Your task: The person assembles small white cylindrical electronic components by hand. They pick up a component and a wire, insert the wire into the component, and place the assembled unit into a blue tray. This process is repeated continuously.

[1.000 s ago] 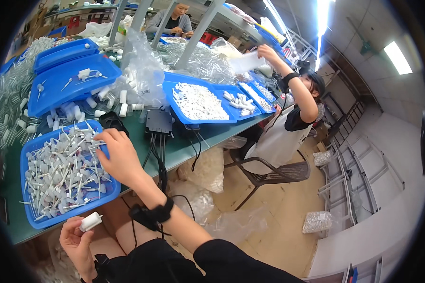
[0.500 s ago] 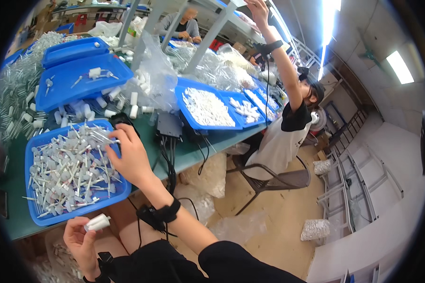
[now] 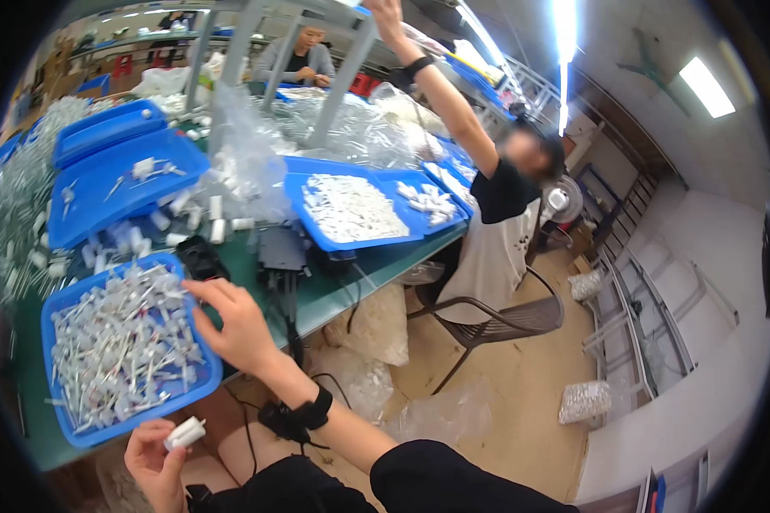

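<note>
Low at the left, my left hand (image 3: 156,470) pinches a white plastic cylinder (image 3: 185,433) with a small nub at its end, held just off the table's front edge. My right hand (image 3: 239,329) is at the right rim of a blue tray (image 3: 217,376), its thumb and fingers apart and nothing visible between them. Heaped inside that tray are several thin white stems with translucent rubber bulbs (image 3: 115,342), like dropper tops. Behind my right fingers lies a black device (image 3: 202,256) on the green table.
Further back are a blue tray with a few dropper parts (image 3: 94,179), loose clear tubes (image 3: 17,222), and trays of small white pieces (image 3: 351,209). A co-worker (image 3: 496,222) with a raised arm is beside a brown chair (image 3: 518,316). Filled bags (image 3: 376,329) lie beneath the table.
My right hand has drawn back from the heap to the tray's right rim. The view has shifted. My left hand still holds the white cylinder. The co-worker's head has turned.
</note>
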`<state>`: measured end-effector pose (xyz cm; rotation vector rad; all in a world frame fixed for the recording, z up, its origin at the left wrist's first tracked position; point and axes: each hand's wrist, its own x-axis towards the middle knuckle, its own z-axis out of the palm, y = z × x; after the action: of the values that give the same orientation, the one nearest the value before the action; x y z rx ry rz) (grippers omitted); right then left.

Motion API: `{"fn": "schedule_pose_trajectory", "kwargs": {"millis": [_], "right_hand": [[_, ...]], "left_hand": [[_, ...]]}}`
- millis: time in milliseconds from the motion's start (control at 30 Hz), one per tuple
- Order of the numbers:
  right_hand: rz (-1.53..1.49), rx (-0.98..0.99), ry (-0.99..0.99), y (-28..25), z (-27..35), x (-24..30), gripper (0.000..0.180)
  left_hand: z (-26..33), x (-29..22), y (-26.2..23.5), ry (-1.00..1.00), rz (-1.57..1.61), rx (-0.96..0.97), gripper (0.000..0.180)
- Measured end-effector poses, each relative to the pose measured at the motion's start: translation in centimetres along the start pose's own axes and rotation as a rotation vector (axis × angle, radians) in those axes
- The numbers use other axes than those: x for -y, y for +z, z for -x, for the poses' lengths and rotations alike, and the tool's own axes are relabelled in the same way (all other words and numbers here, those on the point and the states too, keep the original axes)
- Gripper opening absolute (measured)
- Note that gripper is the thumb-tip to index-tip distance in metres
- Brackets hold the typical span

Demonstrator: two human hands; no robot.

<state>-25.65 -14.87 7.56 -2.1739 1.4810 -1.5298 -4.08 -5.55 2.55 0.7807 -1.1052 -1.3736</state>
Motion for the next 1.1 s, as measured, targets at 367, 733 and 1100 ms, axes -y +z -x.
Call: {"fn": "schedule_pose_trajectory", "kwargs": {"millis": [367, 733, 1100], "right_hand": [[-0.97, 0.27, 0.708, -9.4, 7.8, -0.4, 0.024], [-1.157, 0.171, 0.65, -9.5, 10.1, -0.5, 0.024], [-1.048, 0.213, 0.637, -9.0, 10.4, 1.0, 0.014]], "left_hand": [[-3.1, 1.0, 7.6, -0.096, 0.037, 0.052, 0.018], [-3.3, 2.5, 9.7, -0.132, -0.103, 0.178, 0.018], [-2.2, 3.4, 8.2, -0.11, -0.072, 0.175, 0.021]]}}
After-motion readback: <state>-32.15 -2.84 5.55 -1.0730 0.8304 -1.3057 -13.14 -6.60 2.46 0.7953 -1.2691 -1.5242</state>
